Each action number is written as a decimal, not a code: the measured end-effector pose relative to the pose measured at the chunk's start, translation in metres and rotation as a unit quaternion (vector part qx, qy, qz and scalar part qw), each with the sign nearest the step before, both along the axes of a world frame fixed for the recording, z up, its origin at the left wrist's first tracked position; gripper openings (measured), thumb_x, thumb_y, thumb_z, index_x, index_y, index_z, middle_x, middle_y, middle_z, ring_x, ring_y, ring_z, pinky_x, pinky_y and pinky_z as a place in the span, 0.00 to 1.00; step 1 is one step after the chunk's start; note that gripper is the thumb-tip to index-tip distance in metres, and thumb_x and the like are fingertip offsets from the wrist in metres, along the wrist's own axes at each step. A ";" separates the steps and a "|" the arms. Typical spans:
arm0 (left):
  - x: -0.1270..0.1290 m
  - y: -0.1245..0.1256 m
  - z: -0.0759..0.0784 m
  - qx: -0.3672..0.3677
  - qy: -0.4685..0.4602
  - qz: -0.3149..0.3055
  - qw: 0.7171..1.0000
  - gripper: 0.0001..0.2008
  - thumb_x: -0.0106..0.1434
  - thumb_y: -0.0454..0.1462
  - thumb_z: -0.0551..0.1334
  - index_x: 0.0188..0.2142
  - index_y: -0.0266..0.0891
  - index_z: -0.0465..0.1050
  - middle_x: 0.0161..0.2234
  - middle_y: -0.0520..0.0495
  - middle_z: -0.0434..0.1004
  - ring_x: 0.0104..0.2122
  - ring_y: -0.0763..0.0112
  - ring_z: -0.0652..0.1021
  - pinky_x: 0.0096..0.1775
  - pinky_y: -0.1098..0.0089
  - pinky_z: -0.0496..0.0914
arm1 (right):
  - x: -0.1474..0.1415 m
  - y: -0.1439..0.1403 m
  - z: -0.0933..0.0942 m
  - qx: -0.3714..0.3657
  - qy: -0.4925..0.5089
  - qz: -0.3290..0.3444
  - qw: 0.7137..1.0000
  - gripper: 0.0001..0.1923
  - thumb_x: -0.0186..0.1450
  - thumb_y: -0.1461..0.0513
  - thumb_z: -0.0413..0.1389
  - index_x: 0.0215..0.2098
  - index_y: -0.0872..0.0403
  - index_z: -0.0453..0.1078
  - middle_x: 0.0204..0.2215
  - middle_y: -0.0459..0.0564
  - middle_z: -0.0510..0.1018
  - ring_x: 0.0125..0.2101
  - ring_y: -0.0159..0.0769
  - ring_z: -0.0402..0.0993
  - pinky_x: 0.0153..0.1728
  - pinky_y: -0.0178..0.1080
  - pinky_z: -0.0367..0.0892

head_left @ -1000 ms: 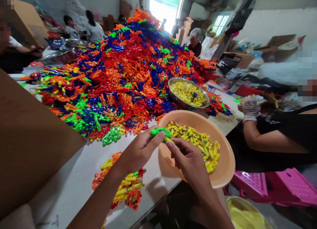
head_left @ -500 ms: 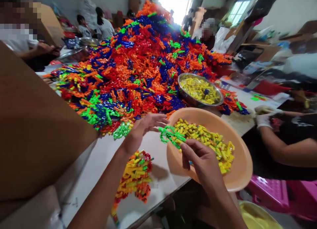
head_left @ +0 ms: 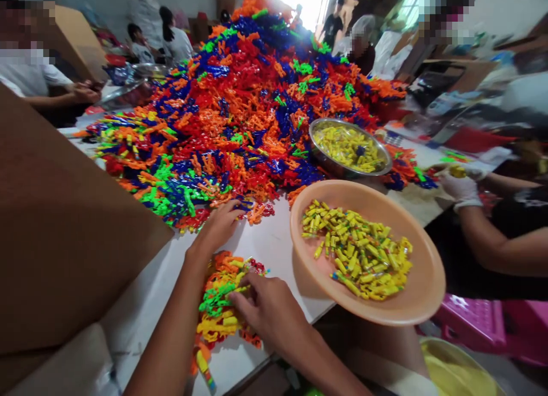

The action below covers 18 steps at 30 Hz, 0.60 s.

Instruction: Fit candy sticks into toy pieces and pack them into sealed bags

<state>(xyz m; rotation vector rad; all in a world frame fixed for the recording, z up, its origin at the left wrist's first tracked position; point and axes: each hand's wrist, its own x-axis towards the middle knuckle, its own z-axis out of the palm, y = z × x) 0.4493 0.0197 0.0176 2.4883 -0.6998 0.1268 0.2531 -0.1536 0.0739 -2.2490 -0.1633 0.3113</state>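
My right hand [head_left: 274, 307] is over a small heap of yellow, orange and red plastic figures [head_left: 218, 327] on the white table. Its thumb and fingers pinch one end of a bright green plastic figure [head_left: 216, 299], which lies against the top of that heap. Farther forward, my left hand [head_left: 220, 227] reaches to the front edge of a large mound of colourful figures [head_left: 257, 116]. A dark blue plastic figure [head_left: 245, 205] is between its fingertips; the thumb is mostly hidden.
To the right, a peach-coloured basin [head_left: 299, 253] holds many small yellow pieces [head_left: 363, 253]. Behind it, a steel bowl [head_left: 346, 170] contains similar pieces. A cardboard box [head_left: 64, 225] blocks the left side. A co-worker's gloved hand [head_left: 460, 188] is at the right; pink stools [head_left: 475, 322] stand below.
My right hand has moved left from the basin's rim to the small heap, carrying the green figure. My left hand has shifted left and down to the mound's front edge.
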 end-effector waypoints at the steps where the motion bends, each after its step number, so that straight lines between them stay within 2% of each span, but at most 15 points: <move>1: 0.003 0.000 -0.003 -0.006 -0.003 0.006 1.000 0.21 0.71 0.30 0.58 0.54 0.42 0.87 0.70 0.37 0.77 0.69 0.44 0.76 0.72 0.43 0.68 | -0.001 0.000 0.001 -0.019 0.001 -0.004 1.000 0.11 0.75 0.54 0.66 0.49 0.53 0.81 0.30 0.49 0.87 0.30 0.42 0.83 0.30 0.36 0.55; 3: 0.008 0.001 -0.009 -0.023 -0.005 0.014 1.000 0.18 0.72 0.33 0.59 0.51 0.42 0.88 0.69 0.36 0.76 0.68 0.42 0.76 0.72 0.43 0.68 | -0.004 -0.008 0.008 -0.047 -0.004 -0.009 0.999 0.23 0.76 0.51 0.66 0.63 0.55 0.77 0.32 0.52 0.89 0.32 0.46 0.85 0.29 0.36 0.57; 4: 0.011 0.002 -0.012 -0.033 -0.003 0.014 0.999 0.17 0.72 0.34 0.60 0.49 0.42 0.88 0.67 0.37 0.77 0.67 0.43 0.76 0.71 0.44 0.69 | -0.006 -0.017 0.013 -0.054 -0.015 -0.014 0.998 0.26 0.77 0.50 0.66 0.66 0.55 0.75 0.32 0.52 0.89 0.31 0.46 0.86 0.29 0.37 0.58; 6: 0.014 0.004 -0.014 -0.054 0.001 0.012 0.998 0.15 0.71 0.37 0.61 0.47 0.42 0.89 0.63 0.37 0.78 0.63 0.45 0.78 0.69 0.46 0.70 | -0.009 -0.043 0.027 -0.051 -0.053 -0.029 0.997 0.21 0.80 0.50 0.62 0.64 0.53 0.78 0.31 0.51 0.88 0.29 0.43 0.85 0.29 0.37 0.60; 8: 0.014 0.005 -0.013 -0.076 0.008 0.007 0.997 0.14 0.70 0.40 0.62 0.44 0.42 0.89 0.59 0.37 0.80 0.60 0.45 0.79 0.68 0.45 0.70 | -0.005 -0.079 0.043 -0.060 -0.101 -0.040 0.992 0.15 0.83 0.52 0.57 0.56 0.50 0.82 0.31 0.48 0.88 0.28 0.39 0.84 0.31 0.36 0.63; 9: 0.013 0.005 -0.011 -0.088 0.012 0.007 0.996 0.13 0.70 0.41 0.63 0.43 0.42 0.89 0.58 0.37 0.81 0.59 0.44 0.79 0.68 0.45 0.69 | -0.001 -0.099 0.050 -0.090 -0.114 -0.038 0.989 0.14 0.84 0.54 0.55 0.54 0.50 0.82 0.33 0.48 0.88 0.30 0.38 0.85 0.32 0.35 0.65; 11: 0.010 0.004 -0.004 -0.114 0.021 0.009 0.993 0.11 0.68 0.42 0.65 0.40 0.42 0.88 0.56 0.37 0.83 0.58 0.44 0.79 0.69 0.44 0.68 | 0.015 -0.135 0.057 -0.234 -0.131 0.002 0.963 0.13 0.83 0.63 0.53 0.53 0.50 0.82 0.43 0.52 0.90 0.38 0.40 0.87 0.37 0.36 0.68; 12: 0.008 0.003 0.001 -0.128 0.026 0.011 0.991 0.11 0.68 0.42 0.66 0.40 0.43 0.88 0.54 0.37 0.84 0.57 0.44 0.80 0.68 0.45 0.68 | 0.024 -0.149 0.056 -0.307 -0.127 0.048 0.942 0.14 0.79 0.67 0.54 0.53 0.51 0.82 0.47 0.54 0.90 0.41 0.41 0.87 0.38 0.37 0.68; 14: 0.004 0.000 0.014 -0.163 0.040 0.017 0.986 0.11 0.69 0.44 0.67 0.41 0.43 0.86 0.51 0.38 0.87 0.54 0.47 0.82 0.66 0.47 0.71 | 0.044 -0.168 0.048 -0.355 -0.115 0.107 0.921 0.17 0.72 0.74 0.58 0.52 0.54 0.83 0.50 0.58 0.88 0.43 0.44 0.87 0.38 0.38 0.69; 18: -0.005 -0.006 0.041 -0.253 0.076 0.043 0.964 0.19 0.74 0.53 0.65 0.49 0.41 0.82 0.47 0.40 0.88 0.46 0.54 0.85 0.53 0.56 0.79 | 0.072 -0.174 0.022 -0.349 -0.109 0.177 0.914 0.20 0.64 0.79 0.59 0.44 0.55 0.84 0.46 0.59 0.88 0.44 0.45 0.86 0.42 0.39 0.72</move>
